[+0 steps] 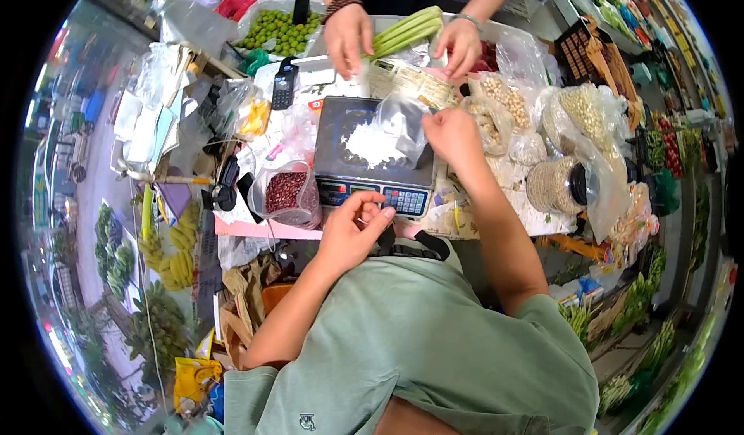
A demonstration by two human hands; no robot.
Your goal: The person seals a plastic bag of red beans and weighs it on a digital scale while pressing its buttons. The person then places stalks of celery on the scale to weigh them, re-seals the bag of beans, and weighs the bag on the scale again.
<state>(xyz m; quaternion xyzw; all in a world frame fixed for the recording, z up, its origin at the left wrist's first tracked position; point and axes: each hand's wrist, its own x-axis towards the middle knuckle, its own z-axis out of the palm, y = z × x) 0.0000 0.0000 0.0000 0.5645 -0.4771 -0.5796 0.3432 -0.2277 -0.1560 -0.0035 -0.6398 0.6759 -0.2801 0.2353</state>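
A digital scale (332, 144) with a dark plate and a blue keypad stands on the table. A white, loose-looking pile (373, 145) lies on its plate; I cannot tell what it is made of. My right hand (453, 134) pinches the edge of a clear plastic bag (401, 123) over the plate's right side. At the front edge of the scale, my left hand (359, 227) is near the keypad, its fingers loosely curled, thumb apart, and nothing visible in it. A clear tub of red beans (288, 193) sits left of the scale.
Across the table, another person's hands (349, 41) flank a bunch of celery (409, 32). Green fruit (279, 36) fills a bag at back left, near a black handset (284, 86). To the right are bagged goods (502, 98) and a lidded jar (552, 184).
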